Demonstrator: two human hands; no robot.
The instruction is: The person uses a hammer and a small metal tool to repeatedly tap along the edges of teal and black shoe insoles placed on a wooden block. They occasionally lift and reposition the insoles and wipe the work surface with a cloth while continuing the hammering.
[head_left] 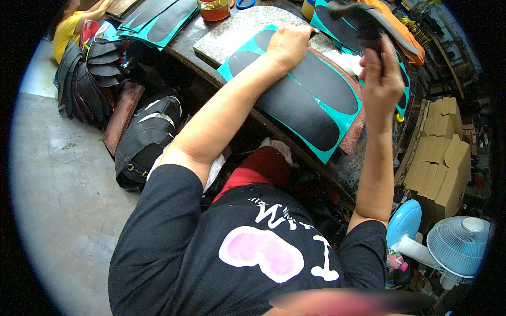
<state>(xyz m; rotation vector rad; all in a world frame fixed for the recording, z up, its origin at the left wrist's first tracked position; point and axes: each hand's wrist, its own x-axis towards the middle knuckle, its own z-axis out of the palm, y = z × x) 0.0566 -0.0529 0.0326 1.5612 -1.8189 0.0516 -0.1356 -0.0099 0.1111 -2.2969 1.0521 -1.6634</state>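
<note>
**Sole piece lifted off the teal sheet, sheet held flat**

The left hand (289, 46) lies palm down with fingers curled on the teal sheet (295, 95) printed with black sole-shaped ovals, pressing it flat on the stone slab (232, 37) that tops the desk (195, 58). The right hand (380, 79) is raised above the sheet's far edge, fingers closed around a dark sole piece (363, 18) held up in the air; what exactly it pinches at the fingertips is blurred. More teal sheets (158, 18) lie further along the desk, with a jar of amber liquid (213, 9) and blue-handled scissors (245, 3) behind the slab. Stacks of black cut soles (97, 63) stand on the floor at the left, and a white fan (457, 246) at the lower right.

By the look of it, the step in hand is taking one cut sole away while the sheet is kept from shifting. The next move would call for a steady left-hand press and a clear place to set the lifted piece.
</note>
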